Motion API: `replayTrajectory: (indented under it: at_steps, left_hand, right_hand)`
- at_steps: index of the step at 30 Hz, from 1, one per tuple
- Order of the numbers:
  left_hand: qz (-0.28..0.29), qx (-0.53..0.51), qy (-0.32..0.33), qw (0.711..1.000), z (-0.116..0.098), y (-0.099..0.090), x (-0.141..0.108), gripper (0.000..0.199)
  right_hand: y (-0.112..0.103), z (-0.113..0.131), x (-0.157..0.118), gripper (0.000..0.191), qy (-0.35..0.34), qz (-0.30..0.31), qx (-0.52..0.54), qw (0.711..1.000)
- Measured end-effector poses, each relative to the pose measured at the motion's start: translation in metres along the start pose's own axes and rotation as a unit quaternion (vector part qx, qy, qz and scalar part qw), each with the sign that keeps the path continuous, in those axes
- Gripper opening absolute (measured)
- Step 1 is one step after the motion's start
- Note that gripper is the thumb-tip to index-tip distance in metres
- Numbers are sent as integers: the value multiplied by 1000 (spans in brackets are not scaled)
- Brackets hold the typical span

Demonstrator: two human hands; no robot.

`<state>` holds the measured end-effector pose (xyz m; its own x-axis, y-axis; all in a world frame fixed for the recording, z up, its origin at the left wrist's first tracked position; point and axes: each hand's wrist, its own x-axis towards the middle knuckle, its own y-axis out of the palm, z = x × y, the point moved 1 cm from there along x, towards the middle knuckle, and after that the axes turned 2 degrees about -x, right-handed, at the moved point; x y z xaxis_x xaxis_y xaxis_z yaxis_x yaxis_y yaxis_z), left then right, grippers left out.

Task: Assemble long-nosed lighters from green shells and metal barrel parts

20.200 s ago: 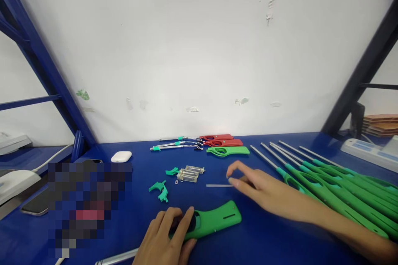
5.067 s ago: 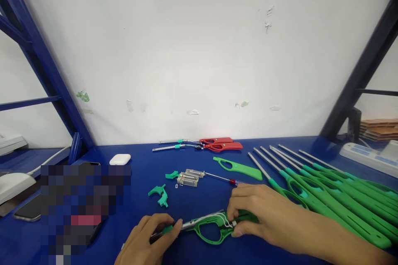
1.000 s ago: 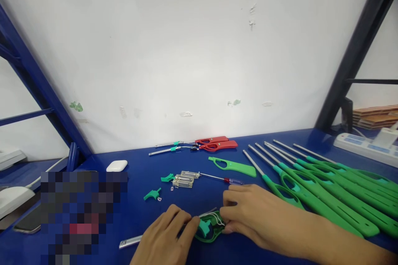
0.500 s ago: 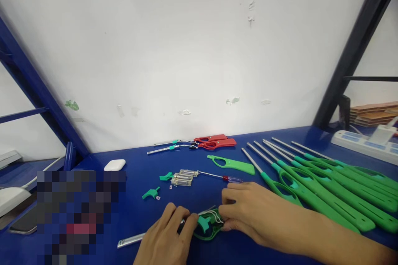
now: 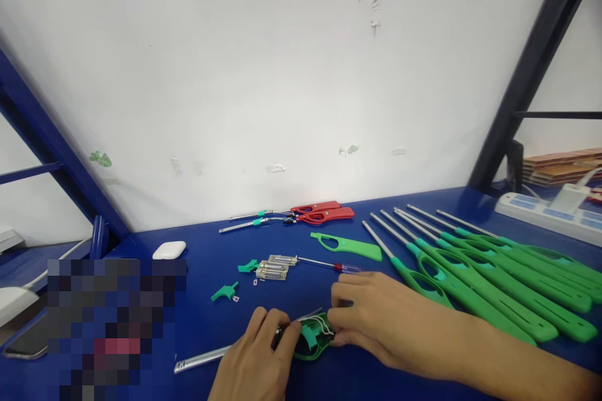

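Note:
An opened green long-reach lighter (image 5: 313, 356) lies on the blue table, its inside showing between my hands. My left hand (image 5: 256, 354) has its fingers closed over the neck of it. From beneath that hand the silver metal tube (image 5: 202, 360) points left. Inside the half shell sit a teal trigger (image 5: 310, 334) and thin white wires (image 5: 324, 324). My right hand (image 5: 367, 319) pinches the shell's right end by the wires; its fingertips partly hide what they hold. Behind them lie loose teal triggers (image 5: 226, 292), clear fuel tanks (image 5: 271, 270) and a screwdriver (image 5: 345, 267).
Several green lighters (image 5: 489, 288) fan out at right. A green half shell (image 5: 350, 247) and red lighters (image 5: 324, 215) with exposed wires lie toward the wall. A white case (image 5: 169, 250) is at left, a power strip (image 5: 540, 216) at far right.
The view has shifted slightly. The teal trigger appears slightly turned and lower within the shell. Both hands keep nearly the same hold.

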<state>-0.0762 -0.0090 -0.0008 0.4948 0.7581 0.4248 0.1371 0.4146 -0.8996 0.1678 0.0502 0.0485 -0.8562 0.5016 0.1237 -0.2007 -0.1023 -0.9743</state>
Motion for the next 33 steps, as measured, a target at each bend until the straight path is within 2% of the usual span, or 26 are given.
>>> replayTrajectory:
  at_steps: [6,13,20,25,33]
  left_hand:
    - [0,2,24,1000,7,6,-6,66]
    - [20,-26,17,999,8,9,-6,67]
    - [30,-38,6,999,5,8,-5,63]
    - [37,-33,-23,999,2,5,-4,70]
    - [44,-30,-8,999,5,6,-3,71]
  right_hand:
    - [-3,2,-1,17,0,-26,-15,1000]
    - [0,1,-1,16,-1,-34,-44,998]
    - [0,2,-2,16,2,-18,-57,998]
    - [1,2,-1,16,3,-8,-58,998]
    - [-1,2,0,17,-3,-1,-59,998]
